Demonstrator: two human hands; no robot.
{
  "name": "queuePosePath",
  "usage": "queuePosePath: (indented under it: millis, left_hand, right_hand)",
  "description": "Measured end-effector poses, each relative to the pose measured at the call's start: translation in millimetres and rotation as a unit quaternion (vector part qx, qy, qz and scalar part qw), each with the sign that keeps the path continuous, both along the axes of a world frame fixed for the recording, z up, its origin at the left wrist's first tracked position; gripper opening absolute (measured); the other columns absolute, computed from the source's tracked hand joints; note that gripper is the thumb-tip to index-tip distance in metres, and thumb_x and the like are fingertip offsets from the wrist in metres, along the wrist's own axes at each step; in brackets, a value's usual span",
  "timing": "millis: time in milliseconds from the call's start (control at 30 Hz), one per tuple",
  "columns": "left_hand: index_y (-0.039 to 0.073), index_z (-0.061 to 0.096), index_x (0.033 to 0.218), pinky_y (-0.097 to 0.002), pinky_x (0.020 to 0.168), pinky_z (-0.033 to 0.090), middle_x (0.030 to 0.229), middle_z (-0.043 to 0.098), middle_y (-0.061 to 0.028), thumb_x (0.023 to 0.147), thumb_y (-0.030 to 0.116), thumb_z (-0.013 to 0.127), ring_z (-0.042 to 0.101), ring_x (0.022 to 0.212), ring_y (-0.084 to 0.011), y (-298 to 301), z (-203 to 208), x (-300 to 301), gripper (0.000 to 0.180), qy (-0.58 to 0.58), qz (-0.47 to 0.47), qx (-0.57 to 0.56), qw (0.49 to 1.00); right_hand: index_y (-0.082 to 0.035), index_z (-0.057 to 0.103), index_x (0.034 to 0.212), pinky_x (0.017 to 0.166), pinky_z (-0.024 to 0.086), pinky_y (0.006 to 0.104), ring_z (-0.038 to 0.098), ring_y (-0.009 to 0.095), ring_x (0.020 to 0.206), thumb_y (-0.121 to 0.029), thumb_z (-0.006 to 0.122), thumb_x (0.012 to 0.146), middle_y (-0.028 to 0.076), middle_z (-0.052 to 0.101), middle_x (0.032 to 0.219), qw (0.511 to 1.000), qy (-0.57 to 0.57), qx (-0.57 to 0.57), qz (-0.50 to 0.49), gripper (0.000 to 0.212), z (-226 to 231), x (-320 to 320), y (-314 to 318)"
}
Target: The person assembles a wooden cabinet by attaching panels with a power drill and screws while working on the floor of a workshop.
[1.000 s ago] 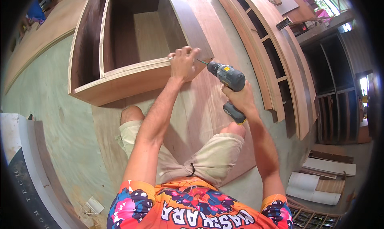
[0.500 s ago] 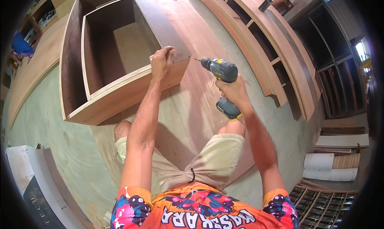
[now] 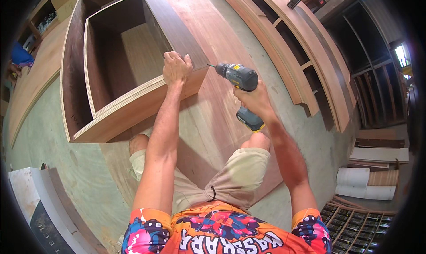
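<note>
Just above and right of centre, your right hand grips the drill by its handle, its bit at the corner of the cabinet, which fills the upper left. Hold the bit in line and press evenly. Your left hand lies curled at the cabinet's edge; whether its fingers clasp it, I cannot tell. Your right knee sits close below the battery; a slotted wooden panel lies upper right.
</note>
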State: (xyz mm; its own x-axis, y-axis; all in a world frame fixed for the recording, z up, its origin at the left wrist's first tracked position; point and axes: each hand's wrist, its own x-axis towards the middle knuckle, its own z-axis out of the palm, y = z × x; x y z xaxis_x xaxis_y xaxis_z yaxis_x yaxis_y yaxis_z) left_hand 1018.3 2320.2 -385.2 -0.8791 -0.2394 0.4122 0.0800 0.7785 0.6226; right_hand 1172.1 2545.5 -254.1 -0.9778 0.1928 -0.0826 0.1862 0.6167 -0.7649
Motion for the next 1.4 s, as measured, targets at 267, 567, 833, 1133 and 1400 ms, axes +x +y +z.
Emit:
queuePosePath:
  millis: [267, 567, 833, 1133, 1400]
  left_hand:
    - [0.006, 0.055, 0.109, -0.0571, 0.079, 0.060, 0.103, 0.075, -0.0226, 0.103, 0.040, 0.063, 0.077, 0.090, -0.0449, -3, 13, 5, 0.035, -0.084, -0.032, 0.029, 0.996]
    - [0.007, 0.051, 0.109, -0.0560, 0.073, 0.059, 0.086, 0.077, -0.0202, 0.105, 0.039, 0.063, 0.077, 0.080, -0.0432, -3, 12, 5, 0.034, -0.072, -0.040, 0.032, 0.996]
    - [0.009, 0.050, 0.111, -0.0587, 0.074, 0.058, 0.086, 0.078, -0.0222, 0.105, 0.039, 0.064, 0.076, 0.081, -0.0469, -4, 9, 4, 0.034, -0.087, -0.059, 0.057, 0.993]
    - [0.010, 0.049, 0.111, -0.0591, 0.071, 0.057, 0.086, 0.078, -0.0208, 0.104, 0.037, 0.065, 0.076, 0.080, -0.0463, -2, 6, 1, 0.032, -0.076, -0.063, 0.054, 0.994]
    - [0.010, 0.051, 0.111, -0.0595, 0.072, 0.057, 0.087, 0.078, -0.0201, 0.105, 0.037, 0.065, 0.076, 0.080, -0.0468, 0, 10, 3, 0.031, -0.081, -0.056, 0.054, 0.994]
  right_hand:
    - [-0.001, 0.076, 0.089, 0.060, 0.054, 0.0354, 0.067, 0.013, 0.061, -0.018, 0.076, 0.083, 0.003, 0.068, 0.067, 0.997, -0.006, -0.069, -0.039, 0.018, -18, 12, -12]
    - [-0.001, 0.076, 0.103, 0.062, 0.055, 0.0379, 0.068, 0.015, 0.063, -0.013, 0.076, 0.083, 0.002, 0.071, 0.074, 0.995, -0.017, -0.099, -0.019, 0.023, -18, 3, 21]
    - [-0.003, 0.074, 0.110, 0.075, 0.058, 0.0419, 0.073, 0.036, 0.078, -0.009, 0.078, 0.079, 0.021, 0.073, 0.091, 0.971, 0.087, 0.176, 0.136, 0.032, 0, -5, 15]
    - [-0.005, 0.075, 0.109, 0.075, 0.059, 0.0410, 0.075, 0.038, 0.085, -0.007, 0.081, 0.076, 0.018, 0.077, 0.095, 0.961, 0.067, 0.199, 0.182, 0.034, -8, -12, 31]
    - [-0.003, 0.073, 0.106, 0.072, 0.058, 0.0392, 0.073, 0.032, 0.076, -0.005, 0.079, 0.078, 0.018, 0.075, 0.089, 0.957, 0.099, 0.199, 0.188, 0.029, -9, -11, 39]
